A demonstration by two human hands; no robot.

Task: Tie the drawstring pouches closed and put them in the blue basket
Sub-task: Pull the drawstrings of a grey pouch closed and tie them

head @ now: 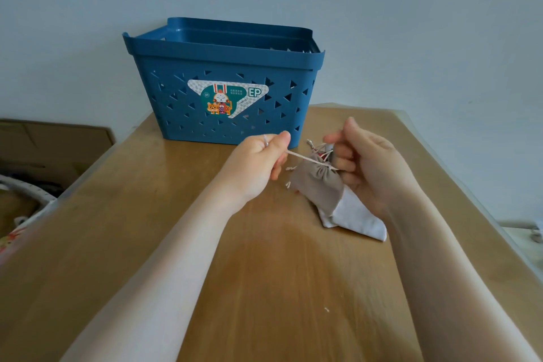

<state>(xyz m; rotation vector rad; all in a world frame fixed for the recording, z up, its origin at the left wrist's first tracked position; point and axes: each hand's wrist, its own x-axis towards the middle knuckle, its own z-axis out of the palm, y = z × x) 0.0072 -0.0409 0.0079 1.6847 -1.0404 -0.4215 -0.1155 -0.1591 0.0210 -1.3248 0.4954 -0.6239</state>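
Cord (308,159) runs taut leftward from pouch (316,185); left hand (258,160) pinches its end, right hand (361,159) grips the neck beside it.

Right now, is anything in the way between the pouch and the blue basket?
Nothing visible. The pouch lies on the table just before the basket, with only bare tabletop between. It must go over the rim.

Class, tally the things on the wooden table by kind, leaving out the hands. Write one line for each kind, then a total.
Blue basket: 1
Drawstring pouches: 2 in view, a grey-brown pouch lying on a white pouch
Total: 3

The left hand pulls the grey-brown pouch's drawstring; the right hand holds its neck.
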